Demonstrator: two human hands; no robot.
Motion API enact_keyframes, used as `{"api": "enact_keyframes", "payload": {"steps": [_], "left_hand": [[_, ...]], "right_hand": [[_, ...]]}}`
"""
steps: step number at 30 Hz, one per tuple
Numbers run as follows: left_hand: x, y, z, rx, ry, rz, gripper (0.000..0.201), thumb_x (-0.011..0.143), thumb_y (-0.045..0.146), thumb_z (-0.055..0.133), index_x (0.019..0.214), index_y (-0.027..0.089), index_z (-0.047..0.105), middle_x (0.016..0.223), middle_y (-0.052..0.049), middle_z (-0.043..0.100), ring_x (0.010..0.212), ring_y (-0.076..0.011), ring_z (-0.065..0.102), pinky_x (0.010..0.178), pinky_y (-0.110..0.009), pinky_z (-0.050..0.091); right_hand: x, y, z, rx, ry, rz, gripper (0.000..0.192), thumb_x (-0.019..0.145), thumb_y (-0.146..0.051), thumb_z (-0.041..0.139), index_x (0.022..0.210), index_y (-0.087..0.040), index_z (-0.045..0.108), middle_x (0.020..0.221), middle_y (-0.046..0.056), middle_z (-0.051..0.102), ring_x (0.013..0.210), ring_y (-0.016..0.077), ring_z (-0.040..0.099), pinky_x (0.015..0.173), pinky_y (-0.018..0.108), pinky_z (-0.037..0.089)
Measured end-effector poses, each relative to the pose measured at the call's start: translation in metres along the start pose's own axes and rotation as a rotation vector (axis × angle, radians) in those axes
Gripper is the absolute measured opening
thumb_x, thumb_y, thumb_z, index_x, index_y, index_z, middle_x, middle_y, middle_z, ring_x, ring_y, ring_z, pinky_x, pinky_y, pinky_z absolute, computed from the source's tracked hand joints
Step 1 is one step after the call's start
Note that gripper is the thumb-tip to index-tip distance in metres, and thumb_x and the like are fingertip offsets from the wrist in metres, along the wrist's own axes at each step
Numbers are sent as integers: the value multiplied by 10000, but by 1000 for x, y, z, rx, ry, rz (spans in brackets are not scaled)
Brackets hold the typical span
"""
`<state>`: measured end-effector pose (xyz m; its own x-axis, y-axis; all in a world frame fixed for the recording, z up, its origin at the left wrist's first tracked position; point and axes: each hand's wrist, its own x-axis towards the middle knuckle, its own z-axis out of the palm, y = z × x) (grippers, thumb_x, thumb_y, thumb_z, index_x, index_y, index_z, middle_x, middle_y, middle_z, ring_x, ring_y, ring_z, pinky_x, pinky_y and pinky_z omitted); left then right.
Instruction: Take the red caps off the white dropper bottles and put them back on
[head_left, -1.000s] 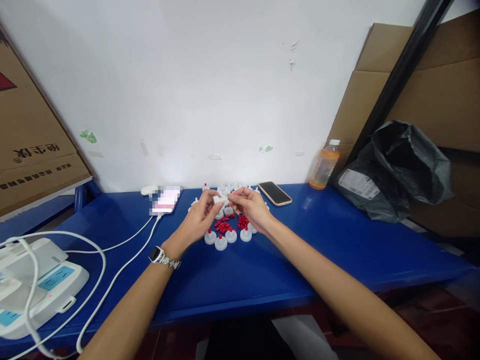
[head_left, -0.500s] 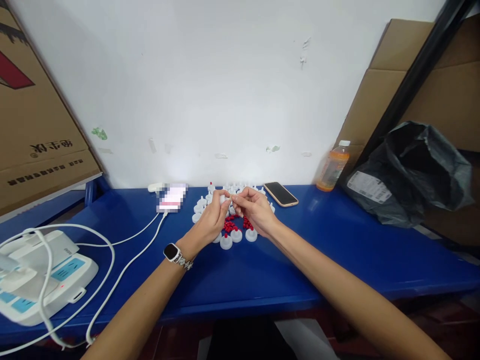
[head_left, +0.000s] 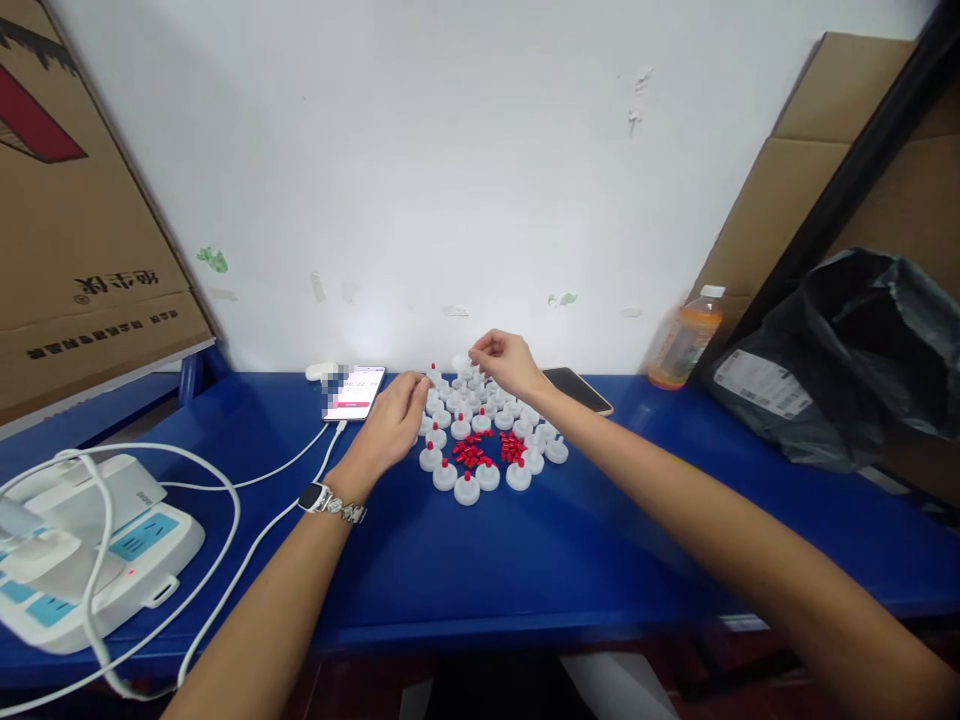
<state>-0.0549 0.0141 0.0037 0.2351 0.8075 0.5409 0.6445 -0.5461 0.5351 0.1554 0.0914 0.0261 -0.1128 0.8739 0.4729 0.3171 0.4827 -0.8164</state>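
Right hand point(head_left: 508, 362) fingers pinched on white cap point(head_left: 460, 362) | left hand point(head_left: 391, 424) loosely curled, empty, beside caps point(head_left: 480, 425)

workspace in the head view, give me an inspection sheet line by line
surface: blue table, against a white wall.
job's things: white caps, some red-tipped; loose red pieces among them.
clutter: two phones, orange bottle, black bag.
grippers: left hand at the cluster's left edge, contact unclear; right hand pinches a white piece over the far caps.
cables: white cables run from the power strip.
surroundings: cardboard boxes on both sides.
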Motion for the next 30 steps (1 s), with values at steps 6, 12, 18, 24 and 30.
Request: {"api": "enact_keyframes", "payload": {"steps": [6,12,18,24,30], "left_hand": [[-2,-3,13,101,-126,42,326,1019,370,344,897,201,595,917,-56,589,887,-220,570,796,-361,435],[-4,1,19,122,-188,41,312,1011,354,363,866,200,593,879,-51,569,898,-225,552,790,-363,428],[-4,3,19,132,-188,47,299,1007,339,374,853,201,590,884,-48,568,912,-229,547,800,-373,421],[-4,7,17,133,-169,45,309,1014,339,364,861,199,593,905,-51,559,905,-223,557,792,-367,430],[-5,2,15,111,-174,43,316,1017,372,370,891,199,603,939,-55,564,914,-221,571,798,-370,457]], "right_hand": [[59,22,34,-613,-86,-16,169,821,-141,546,914,-144,687,902,76,732,819,157,661,743,244,482],[80,40,58,-751,-258,17,156,717,-69,648,832,-139,726,894,102,742,849,198,670,761,250,476],[75,35,48,-813,-328,-4,189,792,-194,655,960,-154,732,941,91,744,856,186,668,754,243,474],[52,30,33,-860,-320,2,165,784,-313,695,878,-183,734,921,93,743,918,238,667,828,310,467],[39,25,27,-820,-295,33,104,801,-259,663,839,-189,730,905,67,751,897,215,668,822,306,458]]}}
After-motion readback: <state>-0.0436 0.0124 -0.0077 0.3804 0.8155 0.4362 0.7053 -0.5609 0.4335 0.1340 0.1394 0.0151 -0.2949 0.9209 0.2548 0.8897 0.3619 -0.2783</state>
